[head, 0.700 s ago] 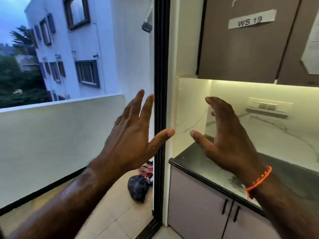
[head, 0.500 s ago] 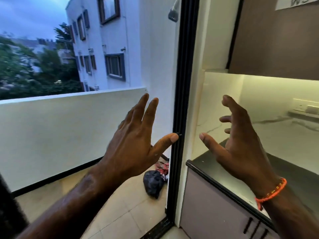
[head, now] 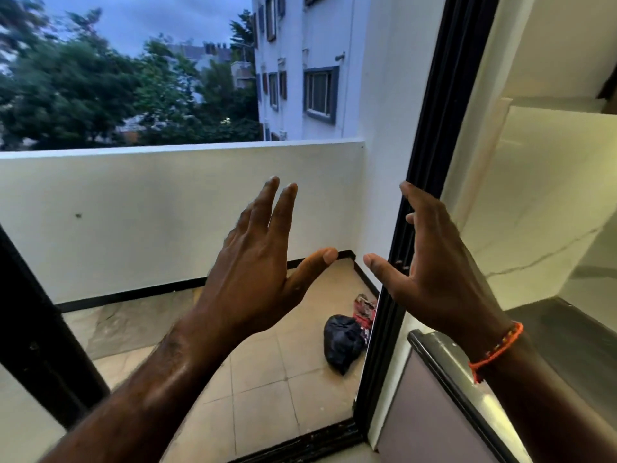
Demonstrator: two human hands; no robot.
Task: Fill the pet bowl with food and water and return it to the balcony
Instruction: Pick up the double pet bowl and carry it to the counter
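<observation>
My left hand is raised in front of me with fingers straight and spread, holding nothing. My right hand, with an orange thread band at the wrist, is raised beside it, fingers straight, thumb out, also holding nothing. The two thumbs point toward each other with a small gap between them. Behind the hands lies the tiled balcony floor, bounded by a white parapet wall. No pet bowl is in view.
A black door frame separates the balcony from the kitchen. A black bag and a red wrapper lie on the balcony floor by the frame. A dark countertop over a cabinet sits at right. Another dark frame post stands at left.
The view has swung left toward the balcony; the kitchen cabinets have slid out of view. Both hands stay raised and open, now in front of the balcony opening.
</observation>
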